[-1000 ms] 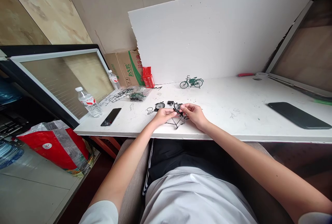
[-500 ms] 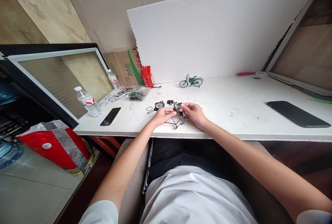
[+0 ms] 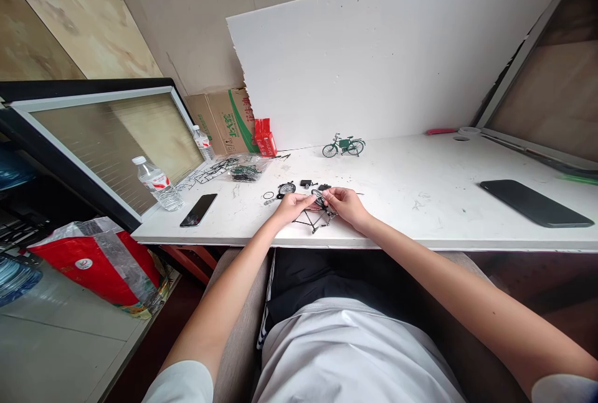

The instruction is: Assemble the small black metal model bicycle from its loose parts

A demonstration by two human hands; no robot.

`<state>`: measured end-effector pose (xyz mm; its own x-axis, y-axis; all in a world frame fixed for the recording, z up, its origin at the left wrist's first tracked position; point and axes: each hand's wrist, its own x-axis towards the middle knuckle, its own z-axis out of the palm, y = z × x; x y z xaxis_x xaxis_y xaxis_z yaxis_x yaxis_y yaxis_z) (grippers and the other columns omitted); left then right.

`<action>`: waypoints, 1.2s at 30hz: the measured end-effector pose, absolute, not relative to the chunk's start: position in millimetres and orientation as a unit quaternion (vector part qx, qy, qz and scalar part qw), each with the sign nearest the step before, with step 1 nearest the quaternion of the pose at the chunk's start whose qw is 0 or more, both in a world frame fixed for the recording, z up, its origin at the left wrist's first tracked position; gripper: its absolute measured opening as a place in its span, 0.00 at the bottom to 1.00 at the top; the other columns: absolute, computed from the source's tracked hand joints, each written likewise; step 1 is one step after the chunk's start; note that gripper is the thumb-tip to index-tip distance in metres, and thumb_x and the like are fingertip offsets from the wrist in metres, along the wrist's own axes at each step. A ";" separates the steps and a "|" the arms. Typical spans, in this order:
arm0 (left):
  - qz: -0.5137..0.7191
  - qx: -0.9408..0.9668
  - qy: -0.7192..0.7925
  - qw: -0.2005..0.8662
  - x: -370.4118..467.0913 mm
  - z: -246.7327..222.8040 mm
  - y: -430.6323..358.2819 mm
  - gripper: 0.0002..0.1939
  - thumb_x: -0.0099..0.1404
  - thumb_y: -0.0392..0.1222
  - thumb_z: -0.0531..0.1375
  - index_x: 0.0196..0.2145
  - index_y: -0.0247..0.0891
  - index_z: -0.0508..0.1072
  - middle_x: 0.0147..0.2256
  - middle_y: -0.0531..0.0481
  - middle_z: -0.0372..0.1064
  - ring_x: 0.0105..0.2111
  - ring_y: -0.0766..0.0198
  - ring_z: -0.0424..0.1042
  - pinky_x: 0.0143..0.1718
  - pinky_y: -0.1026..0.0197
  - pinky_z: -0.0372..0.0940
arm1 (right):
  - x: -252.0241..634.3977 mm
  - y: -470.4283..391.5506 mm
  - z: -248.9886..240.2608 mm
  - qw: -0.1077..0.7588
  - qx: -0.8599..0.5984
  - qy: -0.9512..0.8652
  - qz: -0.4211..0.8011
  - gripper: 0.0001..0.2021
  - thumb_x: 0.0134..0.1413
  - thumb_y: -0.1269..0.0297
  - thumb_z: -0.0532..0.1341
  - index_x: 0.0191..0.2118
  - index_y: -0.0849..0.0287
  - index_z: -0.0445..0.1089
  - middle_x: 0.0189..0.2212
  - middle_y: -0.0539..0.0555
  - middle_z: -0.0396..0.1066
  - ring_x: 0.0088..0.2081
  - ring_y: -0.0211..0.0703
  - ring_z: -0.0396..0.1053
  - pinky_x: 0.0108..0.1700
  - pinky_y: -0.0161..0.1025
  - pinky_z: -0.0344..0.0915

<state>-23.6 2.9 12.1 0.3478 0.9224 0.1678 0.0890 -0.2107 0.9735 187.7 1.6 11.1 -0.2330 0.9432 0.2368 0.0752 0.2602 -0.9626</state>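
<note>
A small model bicycle wheel [image 3: 319, 199] is pinched between my two hands near the table's front edge. My left hand [image 3: 290, 208] is closed on its left side, thumb and forefinger together. From the right, my right hand [image 3: 348, 205] grips it with the fingertips. A black model bicycle frame [image 3: 314, 223] is just below and between my hands, touching or very near the wheel; whether a finger also holds it is hidden. Behind my left hand lie another wheel [image 3: 286, 189] and a thin black ring [image 3: 268, 195]. A small black box-like part [image 3: 306, 183] sits beyond the held wheel.
A finished green model bicycle [image 3: 344, 146] stands at the back of the white table [image 3: 420, 203]. To the left are a phone [image 3: 199, 210], a water bottle [image 3: 159, 184] and a plastic bag of green parts [image 3: 246, 170]. A dark flat case [image 3: 536, 203] lies right.
The held wheel has tipped flatter, and the frame has shifted slightly left and toward me. My right fingers moved a little left, and a small dark part now shows behind them.
</note>
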 end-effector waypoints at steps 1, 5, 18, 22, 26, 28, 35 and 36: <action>0.422 0.654 0.389 0.493 -23.3 12.0 2.9 0.29 0.62 0.65 0.69 0.40 0.31 0.85 0.40 0.38 0.84 0.43 0.48 0.82 0.54 0.47 0.74 | 187.4 1.6 11.1 0.474 -0.398 -0.640 0.455 0.31 0.52 0.29 0.66 0.32 0.57 0.74 0.27 0.52 0.74 0.25 0.37 0.59 0.29 0.38 0.59; 0.424 0.653 0.394 0.489 -23.3 12.0 2.7 0.29 0.61 0.65 0.69 0.40 0.31 0.85 0.39 0.38 0.84 0.42 0.48 0.82 0.53 0.47 0.74 | 186.6 -0.3 12.6 0.483 -0.400 -0.647 0.434 0.31 0.52 0.28 0.65 0.32 0.57 0.73 0.27 0.52 0.73 0.27 0.40 0.62 0.32 0.39 0.62; 0.420 0.654 0.391 0.493 -23.8 12.6 1.8 0.30 0.62 0.66 0.69 0.38 0.31 0.84 0.38 0.39 0.83 0.41 0.48 0.83 0.52 0.46 0.75 | 186.6 -2.0 15.4 0.481 -0.424 -0.649 0.410 0.31 0.52 0.28 0.65 0.34 0.57 0.77 0.34 0.57 0.78 0.39 0.51 0.74 0.45 0.45 0.70; 0.420 0.664 0.383 0.485 -25.0 14.1 0.4 0.29 0.63 0.65 0.68 0.38 0.32 0.84 0.38 0.39 0.83 0.40 0.48 0.83 0.51 0.47 0.75 | 186.4 -3.1 17.7 0.489 -0.409 -0.649 0.415 0.30 0.51 0.29 0.67 0.29 0.56 0.75 0.45 0.60 0.80 0.50 0.58 0.75 0.54 0.49 0.69; 0.425 0.671 0.377 0.477 -24.9 15.7 -1.8 0.28 0.64 0.65 0.67 0.38 0.32 0.84 0.39 0.38 0.83 0.41 0.49 0.83 0.51 0.48 0.75 | 186.8 -2.5 16.8 0.477 -0.406 -0.657 0.420 0.29 0.51 0.29 0.67 0.29 0.56 0.77 0.38 0.60 0.81 0.51 0.60 0.76 0.53 0.50 0.70; 0.425 0.670 0.379 0.475 -24.3 16.4 -2.5 0.28 0.63 0.65 0.67 0.38 0.32 0.84 0.39 0.39 0.83 0.41 0.49 0.82 0.51 0.49 0.74 | 187.0 -2.0 15.9 0.473 -0.410 -0.657 0.420 0.30 0.51 0.29 0.67 0.31 0.56 0.77 0.35 0.58 0.80 0.47 0.58 0.76 0.51 0.49 0.71; 0.402 0.698 0.389 0.447 -24.2 27.5 -3.8 0.27 0.65 0.65 0.66 0.38 0.33 0.83 0.39 0.40 0.83 0.41 0.50 0.82 0.48 0.52 0.74 | 186.9 1.1 12.3 0.509 -0.399 -0.656 0.389 0.27 0.55 0.32 0.66 0.31 0.55 0.77 0.49 0.60 0.79 0.56 0.58 0.73 0.63 0.52 0.63; 0.399 0.704 0.389 0.440 -24.6 31.1 -5.1 0.27 0.65 0.65 0.66 0.39 0.34 0.83 0.39 0.41 0.83 0.41 0.50 0.82 0.49 0.52 0.74 | 187.0 1.3 11.9 0.515 -0.397 -0.655 0.384 0.27 0.55 0.32 0.66 0.31 0.55 0.77 0.50 0.61 0.79 0.57 0.59 0.73 0.63 0.52 0.64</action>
